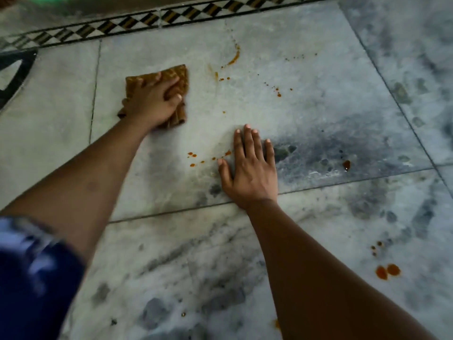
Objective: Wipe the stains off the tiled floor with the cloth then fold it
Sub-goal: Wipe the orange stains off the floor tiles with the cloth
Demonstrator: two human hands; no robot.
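Head: cloth [181, 74] under left hand [152, 100]

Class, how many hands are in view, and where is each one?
2. The left hand grips the cloth farther away; the right hand lies flat on the floor, nearer.

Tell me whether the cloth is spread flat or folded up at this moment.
Folded into a thick pad, not spread: the cloth shows stacked layers along its near edge under the left hand, which grips it.

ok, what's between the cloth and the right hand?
Head view: bare tile next to the cloth, then small orange drops by the thumb of the right hand.
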